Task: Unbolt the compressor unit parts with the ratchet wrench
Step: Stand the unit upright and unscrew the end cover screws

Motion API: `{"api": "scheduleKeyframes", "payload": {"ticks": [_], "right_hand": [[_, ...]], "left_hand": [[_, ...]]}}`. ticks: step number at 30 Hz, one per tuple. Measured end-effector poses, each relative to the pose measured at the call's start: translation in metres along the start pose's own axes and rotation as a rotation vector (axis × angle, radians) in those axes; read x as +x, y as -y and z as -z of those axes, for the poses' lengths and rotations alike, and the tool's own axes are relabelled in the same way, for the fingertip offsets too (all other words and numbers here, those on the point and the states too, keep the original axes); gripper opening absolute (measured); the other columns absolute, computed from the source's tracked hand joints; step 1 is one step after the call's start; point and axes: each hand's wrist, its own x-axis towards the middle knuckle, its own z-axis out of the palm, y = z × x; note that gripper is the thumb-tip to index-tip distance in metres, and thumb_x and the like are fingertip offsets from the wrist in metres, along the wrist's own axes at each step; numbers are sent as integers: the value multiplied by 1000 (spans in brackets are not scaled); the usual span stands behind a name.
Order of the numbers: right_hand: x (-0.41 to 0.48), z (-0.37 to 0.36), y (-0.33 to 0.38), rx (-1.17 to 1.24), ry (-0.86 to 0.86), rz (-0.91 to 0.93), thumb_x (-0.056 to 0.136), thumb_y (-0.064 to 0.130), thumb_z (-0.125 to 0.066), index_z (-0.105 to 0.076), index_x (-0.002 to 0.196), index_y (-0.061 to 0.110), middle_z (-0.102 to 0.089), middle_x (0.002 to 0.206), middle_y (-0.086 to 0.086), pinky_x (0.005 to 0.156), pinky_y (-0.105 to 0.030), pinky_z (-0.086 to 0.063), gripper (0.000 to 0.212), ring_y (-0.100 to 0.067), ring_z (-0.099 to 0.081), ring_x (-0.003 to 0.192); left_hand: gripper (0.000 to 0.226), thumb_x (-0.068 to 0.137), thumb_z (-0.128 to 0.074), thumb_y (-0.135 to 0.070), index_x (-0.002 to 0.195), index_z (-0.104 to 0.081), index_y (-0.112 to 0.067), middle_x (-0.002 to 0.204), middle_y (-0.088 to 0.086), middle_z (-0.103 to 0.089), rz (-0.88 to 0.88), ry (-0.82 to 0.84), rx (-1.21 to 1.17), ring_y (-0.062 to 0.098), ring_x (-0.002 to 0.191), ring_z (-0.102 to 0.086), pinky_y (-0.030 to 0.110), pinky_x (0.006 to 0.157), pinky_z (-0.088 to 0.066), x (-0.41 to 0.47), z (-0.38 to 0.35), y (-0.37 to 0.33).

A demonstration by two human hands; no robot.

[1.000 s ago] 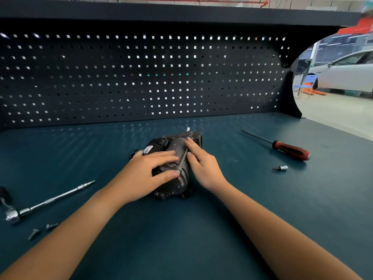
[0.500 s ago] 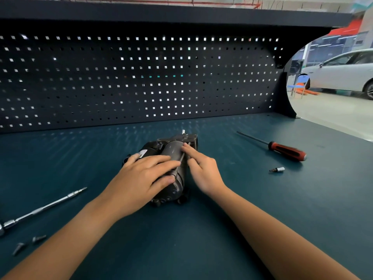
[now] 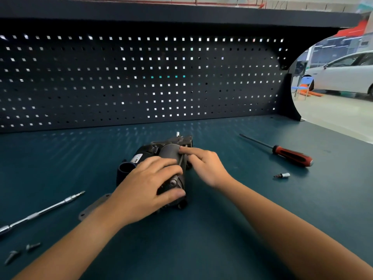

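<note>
The dark compressor unit (image 3: 168, 152) lies on the teal bench at the centre. My left hand (image 3: 145, 184) is clamped over its near end, thumb on the end cap. My right hand (image 3: 203, 165) rests against its right side, fingertips on a long thin bolt (image 3: 181, 161) that runs along the cylinder. The ratchet wrench with its long extension (image 3: 46, 209) lies untouched at the far left, its head cut off by the frame edge.
A red-handled screwdriver (image 3: 290, 155) and a small socket bit (image 3: 282, 175) lie to the right. Two loose bolts (image 3: 22, 250) sit at the lower left. A grey flat plate (image 3: 94, 207) peeks out under my left wrist. A black pegboard (image 3: 141, 77) walls the back.
My left hand has slid toward the compressor's near end, uncovering its label and black port. My right hand's fingers have shifted along the long bolt. The view has moved slightly.
</note>
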Motion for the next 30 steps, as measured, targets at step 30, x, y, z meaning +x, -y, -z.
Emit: {"api": "scheduleKeyframes", "payload": {"ticks": [30], "right_hand": [[-16,42,-30,79,8,-64,83,27,-67,-60,120,25,-48,121,11,81,8,-26,38,2,-43,113]], "left_hand": [[56,95,-26,-53,113,-66,-19,125,-14,-53,-171,-165,-1,7,122,-42,25,101,-32,-43,11,9]]}}
